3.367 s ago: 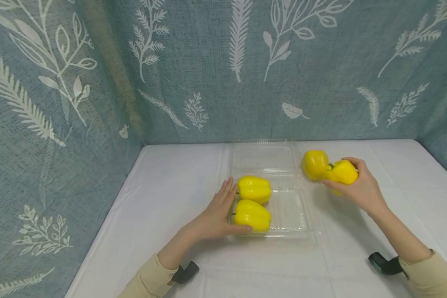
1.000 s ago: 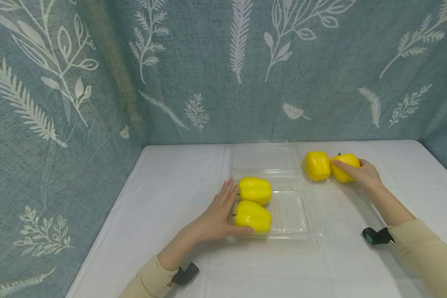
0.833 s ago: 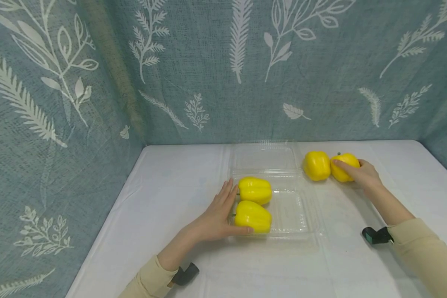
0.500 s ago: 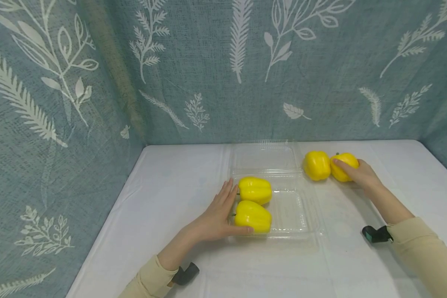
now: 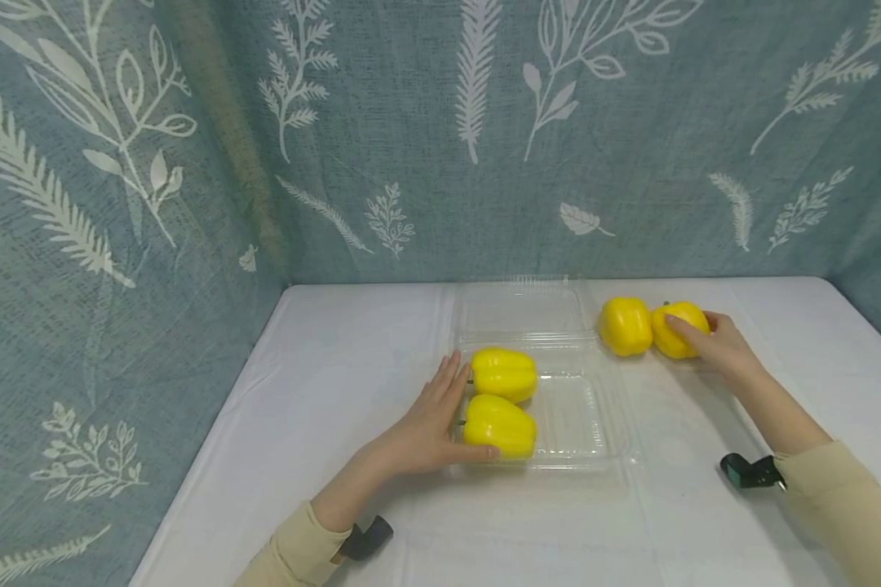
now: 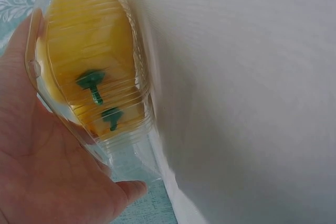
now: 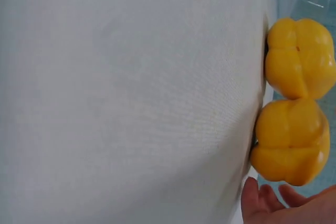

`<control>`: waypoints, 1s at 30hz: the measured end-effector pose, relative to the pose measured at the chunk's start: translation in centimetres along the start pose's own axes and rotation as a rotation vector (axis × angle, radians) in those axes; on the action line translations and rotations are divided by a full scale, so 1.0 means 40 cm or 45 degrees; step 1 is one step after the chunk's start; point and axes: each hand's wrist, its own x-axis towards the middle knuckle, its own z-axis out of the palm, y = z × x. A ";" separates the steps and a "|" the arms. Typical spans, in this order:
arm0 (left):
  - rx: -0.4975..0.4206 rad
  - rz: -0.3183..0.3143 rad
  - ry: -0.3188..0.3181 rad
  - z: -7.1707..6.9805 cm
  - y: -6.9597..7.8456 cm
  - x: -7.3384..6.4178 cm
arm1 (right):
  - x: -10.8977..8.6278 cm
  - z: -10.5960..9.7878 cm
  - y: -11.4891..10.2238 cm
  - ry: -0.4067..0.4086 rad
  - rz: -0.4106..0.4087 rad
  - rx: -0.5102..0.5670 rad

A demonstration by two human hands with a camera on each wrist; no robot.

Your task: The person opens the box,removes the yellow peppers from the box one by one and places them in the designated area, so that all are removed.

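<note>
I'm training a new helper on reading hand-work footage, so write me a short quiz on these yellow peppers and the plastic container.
1. Multiple choice. How many yellow peppers lie in the clear container?
A) One
B) Two
C) Four
2. True or false. The lid lies open on the far side of the container in the head view.
3. Fill in. In the head view, the hand beside the loose peppers is the person's ____ hand.

Key:
1. B, two.
2. True.
3. Right; the right hand is there.
</note>
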 end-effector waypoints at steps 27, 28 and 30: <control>-0.001 -0.009 -0.002 -0.005 0.011 0.000 | -0.139 0.071 -0.095 0.200 -0.273 0.227; -0.002 -0.010 -0.003 -0.005 0.011 0.000 | -0.143 0.078 -0.101 0.175 -0.290 0.229; -0.003 -0.010 -0.005 -0.004 0.010 0.000 | -0.152 0.094 -0.111 0.129 -0.316 0.234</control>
